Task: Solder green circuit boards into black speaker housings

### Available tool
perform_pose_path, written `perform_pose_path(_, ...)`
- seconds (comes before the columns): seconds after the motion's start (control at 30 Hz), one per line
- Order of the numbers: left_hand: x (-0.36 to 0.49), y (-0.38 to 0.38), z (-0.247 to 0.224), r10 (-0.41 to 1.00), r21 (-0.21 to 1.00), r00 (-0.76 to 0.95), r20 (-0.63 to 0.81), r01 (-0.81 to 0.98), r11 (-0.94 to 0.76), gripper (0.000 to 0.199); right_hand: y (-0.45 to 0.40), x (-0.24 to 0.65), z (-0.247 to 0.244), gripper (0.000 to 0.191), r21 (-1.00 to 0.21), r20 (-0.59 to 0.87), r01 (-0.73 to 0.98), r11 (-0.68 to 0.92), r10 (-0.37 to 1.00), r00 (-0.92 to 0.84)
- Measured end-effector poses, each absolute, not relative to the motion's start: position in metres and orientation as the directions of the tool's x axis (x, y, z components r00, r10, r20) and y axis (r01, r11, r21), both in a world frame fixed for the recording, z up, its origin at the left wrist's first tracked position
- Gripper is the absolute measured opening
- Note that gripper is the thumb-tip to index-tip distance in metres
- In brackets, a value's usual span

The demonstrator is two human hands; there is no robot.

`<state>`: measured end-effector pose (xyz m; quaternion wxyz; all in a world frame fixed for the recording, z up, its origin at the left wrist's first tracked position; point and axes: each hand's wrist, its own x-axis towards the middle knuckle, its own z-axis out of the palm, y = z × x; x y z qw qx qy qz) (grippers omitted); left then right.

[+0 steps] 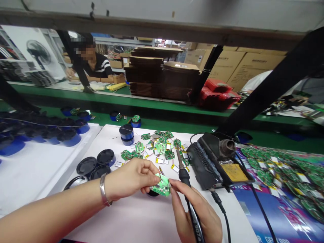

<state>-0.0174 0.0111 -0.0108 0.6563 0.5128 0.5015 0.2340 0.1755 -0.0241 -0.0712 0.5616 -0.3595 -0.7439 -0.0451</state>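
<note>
My left hand (134,179), a metal bracelet (103,189) at its wrist, pinches the left edge of a green circuit board (163,185) with thin wires on top. The thumb and index finger of my right hand (194,209) touch the board's right edge. That same hand holds a black soldering iron (184,176), its tip pointing up and away from the board. Under the board a dark round part (153,193) shows in part. Behind my hands lies a pile of green boards (161,145) with small silver and yellow batteries on the white surface.
A soldering station (205,162) with a yellow sponge (234,172) stands right of centre. Black and blue round housings (105,157) sit at the left. More boards (273,168) cover the right side. Slanted black posts (268,81) frame the bench; a person (97,65) sits beyond.
</note>
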Motion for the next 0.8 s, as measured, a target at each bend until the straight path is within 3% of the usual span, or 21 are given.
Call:
perform_pose_path(0.13,-0.023,0.006,-0.008,0.932,0.921,0.259,-0.254,0.359,0.151,0.049,-0.025,0.184,-0.065,0.021,-0.294,0.874,0.703,0.648,0.479,-0.077)
perform_pose_path(0.27,-0.029,-0.003,-0.021,0.906,0.781,0.334,-0.259,0.625,-0.008,0.085,-0.020,0.188,-0.067,0.023,-0.245,0.882,0.752,0.612,0.463,-0.089)
perform_pose_path(0.37,-0.023,-0.012,-0.042,0.902,0.754,0.376,-0.211,0.650,-0.095,0.081,-0.017,0.187,-0.076,0.029,-0.238,0.879,0.742,0.626,0.464,-0.109)
perform_pose_path(0.47,-0.012,-0.020,-0.060,0.947,0.724,0.271,-0.174,0.687,-0.064,0.079,-0.018,0.186,-0.084,0.032,-0.232,0.866,0.720,0.653,0.476,-0.153)
perform_pose_path(0.6,-0.007,-0.031,-0.066,0.978,0.670,0.171,-0.118,0.740,-0.048,0.103,-0.024,0.186,-0.091,0.035,-0.226,0.839,0.716,0.660,0.506,-0.202)
perform_pose_path(0.7,-0.011,-0.036,-0.066,0.959,0.691,0.267,-0.092,0.710,-0.132,0.092,-0.027,0.186,-0.095,0.037,-0.208,0.837,0.711,0.672,0.499,-0.226)
perform_pose_path(0.8,-0.013,-0.040,-0.069,0.974,0.696,0.217,-0.065,0.709,-0.111,0.086,-0.027,0.184,-0.098,0.038,-0.220,0.814,0.665,0.714,0.510,-0.278)
